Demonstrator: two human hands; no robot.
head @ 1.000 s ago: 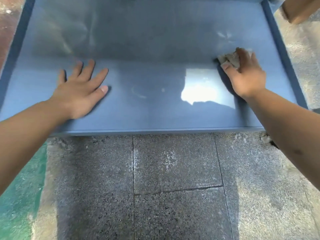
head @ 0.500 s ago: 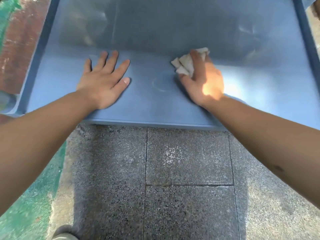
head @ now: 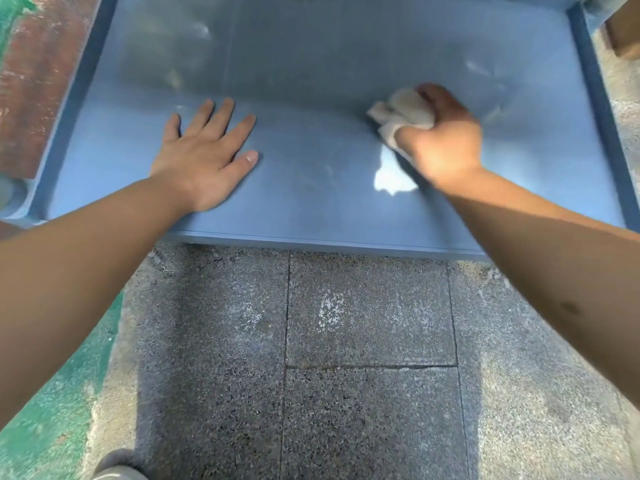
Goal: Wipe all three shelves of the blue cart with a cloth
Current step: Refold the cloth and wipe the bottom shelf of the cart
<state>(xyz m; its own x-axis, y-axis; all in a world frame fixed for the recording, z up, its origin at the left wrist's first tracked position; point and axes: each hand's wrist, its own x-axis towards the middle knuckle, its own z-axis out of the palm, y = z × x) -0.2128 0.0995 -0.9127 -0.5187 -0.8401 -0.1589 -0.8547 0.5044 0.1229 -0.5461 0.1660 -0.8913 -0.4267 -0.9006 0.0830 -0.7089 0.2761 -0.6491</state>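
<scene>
The blue cart's shelf fills the upper half of the view, with raised darker rims on its left and right sides. My left hand lies flat on the shelf at left of centre, fingers spread and straight. My right hand grips a crumpled whitish cloth and presses it on the shelf right of centre. The cloth sticks out to the left of the fingers. A bright patch of sunlight lies on the shelf just below the cloth. Only this one shelf is in view.
Grey speckled stone paving lies below the shelf's front edge. A green painted strip runs along the lower left, and a reddish brick surface is at upper left. A shoe tip shows at the bottom. A brown box corner sits upper right.
My right hand swept the cloth leftward from the shelf's right side towards the centre and now sits right of centre. The left hand stayed flat in place; the camera shifted.
</scene>
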